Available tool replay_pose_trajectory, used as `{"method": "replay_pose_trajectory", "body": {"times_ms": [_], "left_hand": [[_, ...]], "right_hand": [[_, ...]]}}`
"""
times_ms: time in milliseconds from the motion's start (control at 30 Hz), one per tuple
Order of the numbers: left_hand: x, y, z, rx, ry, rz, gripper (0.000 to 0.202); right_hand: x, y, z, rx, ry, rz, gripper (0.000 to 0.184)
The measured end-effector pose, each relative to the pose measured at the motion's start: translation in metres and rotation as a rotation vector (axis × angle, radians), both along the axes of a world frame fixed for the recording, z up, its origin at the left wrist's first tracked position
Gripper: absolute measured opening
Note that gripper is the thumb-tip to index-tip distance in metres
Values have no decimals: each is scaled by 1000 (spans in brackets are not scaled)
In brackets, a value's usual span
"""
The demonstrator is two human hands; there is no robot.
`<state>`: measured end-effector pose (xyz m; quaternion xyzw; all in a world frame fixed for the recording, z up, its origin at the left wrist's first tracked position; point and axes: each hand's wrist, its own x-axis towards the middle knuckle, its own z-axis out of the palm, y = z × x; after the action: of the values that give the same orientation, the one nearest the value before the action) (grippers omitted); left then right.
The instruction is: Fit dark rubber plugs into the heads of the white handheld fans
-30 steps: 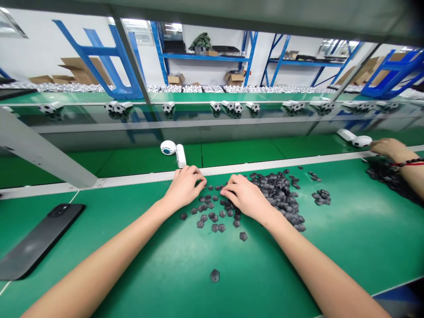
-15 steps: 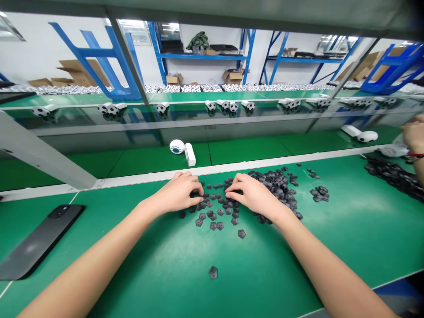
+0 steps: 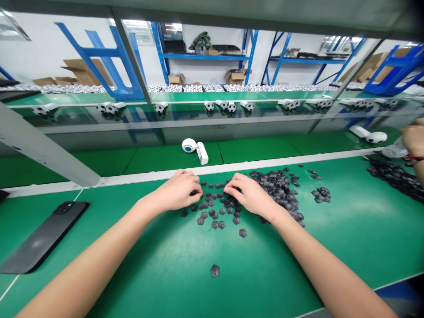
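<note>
Small black pentagon pieces lie loose on the green work surface between my hands, with a dense pile (image 3: 280, 190) on the right. My left hand (image 3: 182, 190) is at the left edge of the loose pieces, its fingers curled and thumb drawn in near the fingertips. Among the pieces, my right hand (image 3: 248, 192) pinches thumb and forefinger together beside the pile. Whatever is between either hand's fingertips is hidden or too small to make out. One single pentagon piece (image 3: 215, 270) lies apart, nearer to me.
A black phone (image 3: 44, 238) lies at left. Behind a pale rail (image 3: 232, 168), a white jointed device (image 3: 202, 153) rests on a green belt (image 3: 159, 154). Football-patterned devices (image 3: 228, 106) line the shelf beyond. At right, another person's hand (image 3: 414, 137) is near more black pieces (image 3: 394, 176).
The green belt has carried the white jointed devices to the right. My hands stay nearly in place over the pieces, with only slight finger movement. The view has shifted a little.
</note>
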<state>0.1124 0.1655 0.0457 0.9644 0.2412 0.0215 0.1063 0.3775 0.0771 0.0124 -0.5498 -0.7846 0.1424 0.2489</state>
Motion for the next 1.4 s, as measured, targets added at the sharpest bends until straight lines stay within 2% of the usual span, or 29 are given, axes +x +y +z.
{"method": "replay_pose_trajectory", "body": {"times_ms": [133,233,333,467,567,667,733,833,1067,1233,1400], "left_hand": [[-3,-1,0,-27,-15,39,22],[2,-5,-2,-28,-75,71,33],[14,-15,-6,-72,-146,76,31],[30,-28,-12,-124,-217,84,27],[33,-31,-15,-155,-228,86,25],[31,-30,-17,-158,-251,100,23],[30,-29,-19,-133,-276,107,23],[34,-31,-21,-80,-281,95,23],[67,-28,-26,-8,-284,60,24],[90,-16,-27,12,-235,30,22],[100,-12,-21,26,-177,-26,19]], "right_hand": [[6,-2,4,-45,12,-10,25],[14,-9,15,-52,-58,-40,22],[18,-16,22,-122,-119,54,13],[15,-19,20,-183,-176,114,7],[14,-18,20,-204,-149,108,3],[21,-16,25,-244,-28,153,8],[29,-14,29,-234,29,103,14],[40,-12,29,-204,6,-20,17],[43,-10,22,-289,13,60,20],[50,-7,24,-143,-34,-60,23],[54,-6,22,-169,-117,-50,16]]}}
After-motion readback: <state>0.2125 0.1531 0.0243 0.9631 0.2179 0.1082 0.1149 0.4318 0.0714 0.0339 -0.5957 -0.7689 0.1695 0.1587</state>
